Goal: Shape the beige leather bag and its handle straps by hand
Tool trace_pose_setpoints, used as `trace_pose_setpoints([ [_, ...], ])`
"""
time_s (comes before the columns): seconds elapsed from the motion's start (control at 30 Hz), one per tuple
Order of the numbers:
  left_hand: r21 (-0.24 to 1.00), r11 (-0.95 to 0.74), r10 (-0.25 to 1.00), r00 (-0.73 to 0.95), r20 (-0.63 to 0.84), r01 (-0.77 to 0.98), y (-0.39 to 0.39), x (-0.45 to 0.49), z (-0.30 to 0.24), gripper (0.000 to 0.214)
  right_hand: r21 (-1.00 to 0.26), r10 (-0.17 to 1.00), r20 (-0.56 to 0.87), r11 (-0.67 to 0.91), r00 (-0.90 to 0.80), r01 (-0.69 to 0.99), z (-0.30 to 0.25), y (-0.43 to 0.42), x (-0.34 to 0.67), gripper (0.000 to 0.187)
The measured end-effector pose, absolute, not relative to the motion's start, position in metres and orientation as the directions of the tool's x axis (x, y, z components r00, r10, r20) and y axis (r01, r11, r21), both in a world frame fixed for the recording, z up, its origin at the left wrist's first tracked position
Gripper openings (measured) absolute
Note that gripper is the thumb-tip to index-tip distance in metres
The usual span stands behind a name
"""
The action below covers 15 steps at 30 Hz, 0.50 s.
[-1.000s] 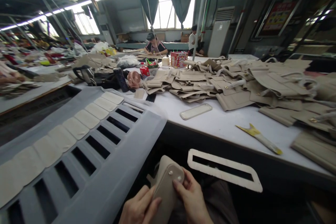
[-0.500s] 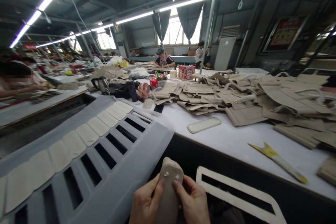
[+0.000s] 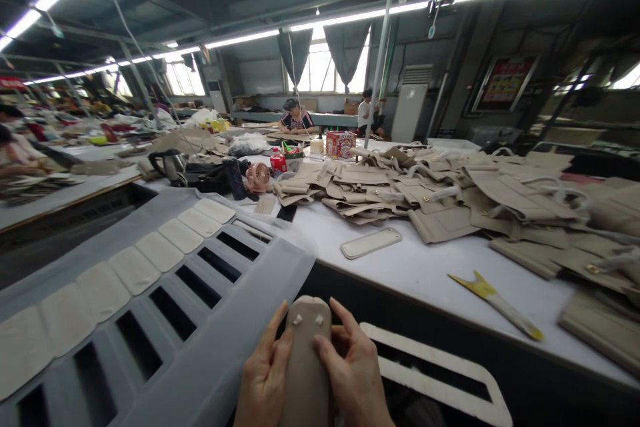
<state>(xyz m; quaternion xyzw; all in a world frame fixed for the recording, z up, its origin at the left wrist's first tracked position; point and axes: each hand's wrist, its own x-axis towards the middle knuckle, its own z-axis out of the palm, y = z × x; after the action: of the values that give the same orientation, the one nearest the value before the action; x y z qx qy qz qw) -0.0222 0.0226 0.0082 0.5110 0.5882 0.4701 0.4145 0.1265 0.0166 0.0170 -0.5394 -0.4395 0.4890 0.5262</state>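
Note:
Both of my hands grip a narrow beige leather strap piece [image 3: 306, 363] with two small metal studs near its rounded top, held upright at the bottom centre. My left hand [image 3: 263, 377] clasps its left edge, fingers closed against it. My right hand [image 3: 353, 373] pinches its right edge with thumb and fingers. A white slotted frame template [image 3: 440, 380] lies just right of my hands, below the table edge. To the left, a grey fabric sheet [image 3: 240, 333] with dark slots carries a row of several beige rounded tabs [image 3: 160, 251].
A white table [image 3: 435, 267] holds a large heap of beige bag panels [image 3: 450, 193], a beige oblong piece [image 3: 371, 242] and a yellow-tipped scraper tool [image 3: 497, 303]. A pink fan [image 3: 258, 177], kettle and bottles stand behind. Other people work at far tables.
The strap piece has turned more upright and straight between my hands. The camera tilted up, so hands and the white frame sit lower in view.

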Motion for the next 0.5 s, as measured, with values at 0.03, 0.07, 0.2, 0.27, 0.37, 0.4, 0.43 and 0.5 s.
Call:
trace_pose_setpoints([
  [0.03,0.975,0.029,0.989,-0.145,0.003,0.218,0.023,-0.021,0.008,0.057,-0.998,0.988,-0.058,-0.057,0.141,-0.009,0.018,0.016,0.129,0.065],
  [0.07,0.972,0.025,0.991,-0.137,0.007,0.232,0.022,-0.018,0.009,0.056,-0.999,0.988,-0.049,-0.051,0.144,0.012,0.019,0.015,0.131,0.064],
  [0.2,0.963,-0.008,0.993,-0.111,0.039,0.269,0.011,-0.007,0.011,0.060,-0.999,0.987,-0.031,-0.032,0.160,0.004,0.019,0.009,0.138,0.059],
  [0.27,0.958,-0.051,0.983,-0.158,0.098,0.282,0.006,-0.003,0.010,0.061,-0.999,0.981,-0.035,-0.028,0.192,-0.039,0.016,0.006,0.138,0.061],
  [0.37,0.938,-0.142,0.956,-0.203,0.213,0.317,0.003,0.001,0.008,0.052,-0.995,0.972,-0.044,-0.021,0.230,-0.102,0.008,0.002,0.136,0.065],
  [0.4,0.929,-0.171,0.946,-0.208,0.248,0.327,0.004,0.001,0.008,0.048,-0.993,0.972,-0.049,-0.022,0.230,-0.118,0.005,0.001,0.136,0.068],
  [0.43,0.921,-0.196,0.938,-0.209,0.276,0.336,0.004,0.001,0.008,0.045,-0.991,0.972,-0.052,-0.023,0.228,-0.131,0.002,0.001,0.136,0.070],
  [0.5,0.910,-0.217,0.932,-0.202,0.300,0.353,0.006,0.001,0.009,0.039,-0.989,0.973,-0.056,-0.023,0.224,-0.146,-0.003,0.000,0.137,0.075],
])
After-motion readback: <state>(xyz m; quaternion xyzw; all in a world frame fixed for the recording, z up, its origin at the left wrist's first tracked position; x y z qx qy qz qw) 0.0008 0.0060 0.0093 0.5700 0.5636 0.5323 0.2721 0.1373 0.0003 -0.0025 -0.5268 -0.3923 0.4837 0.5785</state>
